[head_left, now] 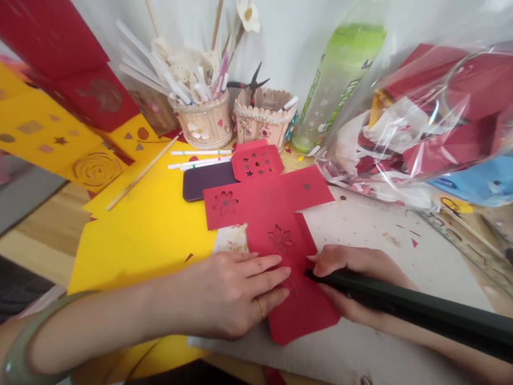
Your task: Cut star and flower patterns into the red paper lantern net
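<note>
A red paper cut-out [264, 206], shaped like an unfolded box, lies in front of me with flower patterns cut into it. Flat on its lower panel rest the outstretched fingers of my left hand [232, 291], holding nothing. My right hand [356, 262] is closed around a long black tool [404, 302], whose narrow tip is at the paper near the right edge of that panel. What kind of tool it is I cannot make out. Beneath the cut-out are yellow paper [132, 240] and a pale sheet [372, 230].
Behind stand a decorated pen cup [202, 125], a small basket [262, 120] with pliers and a green-labelled bottle [336, 80]. A plastic bag of red scraps [436, 117] is at the right. A dark flat case [208, 182] and a wooden stick [142, 174] lie left.
</note>
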Available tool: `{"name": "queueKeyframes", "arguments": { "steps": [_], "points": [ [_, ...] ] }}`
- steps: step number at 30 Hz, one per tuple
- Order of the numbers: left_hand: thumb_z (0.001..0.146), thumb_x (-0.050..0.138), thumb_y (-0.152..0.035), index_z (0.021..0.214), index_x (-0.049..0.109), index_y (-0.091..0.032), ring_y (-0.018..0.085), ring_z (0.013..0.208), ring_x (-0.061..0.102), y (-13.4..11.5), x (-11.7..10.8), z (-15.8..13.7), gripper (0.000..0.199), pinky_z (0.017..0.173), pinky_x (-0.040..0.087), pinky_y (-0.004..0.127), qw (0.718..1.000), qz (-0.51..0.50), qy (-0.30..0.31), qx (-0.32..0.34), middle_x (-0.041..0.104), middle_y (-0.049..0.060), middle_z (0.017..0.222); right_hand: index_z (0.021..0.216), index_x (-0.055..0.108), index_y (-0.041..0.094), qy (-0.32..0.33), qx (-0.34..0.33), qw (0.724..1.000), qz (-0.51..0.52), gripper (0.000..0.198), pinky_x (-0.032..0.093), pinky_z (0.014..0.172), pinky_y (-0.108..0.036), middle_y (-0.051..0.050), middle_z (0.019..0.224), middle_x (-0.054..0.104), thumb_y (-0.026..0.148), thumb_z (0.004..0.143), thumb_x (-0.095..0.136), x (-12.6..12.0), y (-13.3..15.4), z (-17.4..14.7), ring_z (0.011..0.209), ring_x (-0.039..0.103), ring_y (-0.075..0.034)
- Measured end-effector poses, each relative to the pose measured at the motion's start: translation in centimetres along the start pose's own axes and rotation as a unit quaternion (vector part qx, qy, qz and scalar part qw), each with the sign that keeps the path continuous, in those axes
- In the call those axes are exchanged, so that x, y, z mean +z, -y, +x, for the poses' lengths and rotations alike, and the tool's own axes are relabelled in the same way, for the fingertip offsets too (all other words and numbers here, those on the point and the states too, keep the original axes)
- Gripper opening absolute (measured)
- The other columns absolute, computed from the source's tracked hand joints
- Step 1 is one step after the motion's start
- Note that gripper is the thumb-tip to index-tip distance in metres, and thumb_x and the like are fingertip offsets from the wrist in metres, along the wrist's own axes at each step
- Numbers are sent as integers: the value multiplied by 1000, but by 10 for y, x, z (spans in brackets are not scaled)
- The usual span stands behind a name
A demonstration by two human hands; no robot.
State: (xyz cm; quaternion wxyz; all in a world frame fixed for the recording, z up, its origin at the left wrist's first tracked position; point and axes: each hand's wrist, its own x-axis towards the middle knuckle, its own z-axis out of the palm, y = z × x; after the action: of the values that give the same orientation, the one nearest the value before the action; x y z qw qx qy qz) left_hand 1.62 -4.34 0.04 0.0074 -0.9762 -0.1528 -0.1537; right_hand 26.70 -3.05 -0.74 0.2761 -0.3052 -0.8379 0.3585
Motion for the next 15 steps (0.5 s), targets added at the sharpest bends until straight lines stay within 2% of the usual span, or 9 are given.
{"name": "queueKeyframes", "arguments": {
  "steps": [4,7,12,15],
  "points": [
    [99,32,-15,111,64,-16,19,115,58,7,-1,-5,34,88,54,32,999,-31,6,3,62,3,122,89,54,22,38,-64,997,-15,23,48,57,-16,3,74,63,3,77,56,-9,0,10,60,60,-6],
    [100,31,-16,110,65,-16,19,115,58,9,-1,-7,36,90,53,31,999,-45,-5,1,62,4,122,90,54,22,33,-89,995,-20,27,48,56,-18,2,74,62,0,75,56,-11,2,15,62,59,-7],
    [99,34,-16,108,67,-17,17,110,60,8,2,-7,33,92,52,29,998,-51,-35,-3,63,3,120,89,54,23,63,-105,992,4,27,54,84,-27,4,71,62,1,74,58,-4,-4,17,64,62,-9],
    [98,38,-16,106,68,-17,16,109,60,9,4,-8,31,93,51,28,997,-55,-48,-6,64,2,120,88,55,25,61,-91,994,4,27,54,87,-25,5,73,65,2,74,60,-2,-10,20,65,64,-8]
  ]
}}
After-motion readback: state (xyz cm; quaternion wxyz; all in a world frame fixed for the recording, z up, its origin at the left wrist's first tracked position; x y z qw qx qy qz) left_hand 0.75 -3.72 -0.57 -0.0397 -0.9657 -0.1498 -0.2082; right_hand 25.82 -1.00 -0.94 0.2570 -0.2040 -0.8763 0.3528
